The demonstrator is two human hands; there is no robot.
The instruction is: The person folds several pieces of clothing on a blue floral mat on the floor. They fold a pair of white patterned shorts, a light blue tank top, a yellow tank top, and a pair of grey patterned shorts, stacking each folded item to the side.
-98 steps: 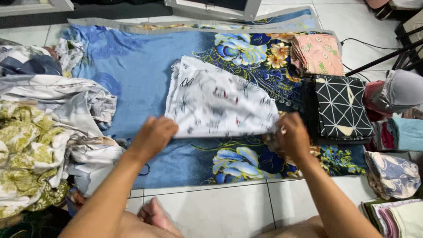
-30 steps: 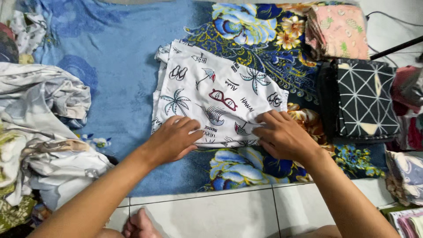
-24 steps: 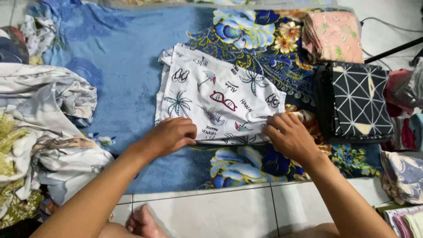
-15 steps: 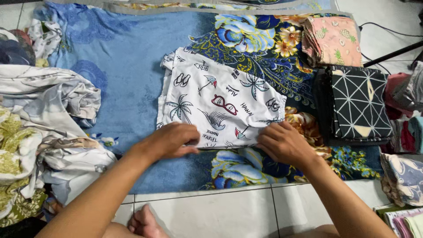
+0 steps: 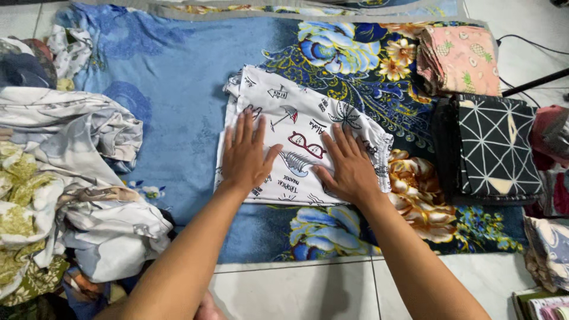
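Pressing flat with fingers spread, the left hand (image 5: 245,155) and right hand (image 5: 349,169) covered the white printed cloth (image 5: 296,145), perhaps folded; black folded fabric (image 5: 492,151) lay at three o'clock.

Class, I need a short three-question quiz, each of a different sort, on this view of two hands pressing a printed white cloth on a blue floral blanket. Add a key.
1. True or false: both hands lie flat, palms down, on the folded white printed cloth.
2. Multiple choice: What lies directly right of the white cloth, below the pink pineapple-print stack? A) a black stack with white line pattern B) a green bucket C) a red book
3. Fill in: the heap of crumpled, unfolded cloth lies on the person's ____ side.

Key
1. True: the left hand and right hand rest spread on it, neither closing a grip.
2. A, the black folded stack.
3. Left.
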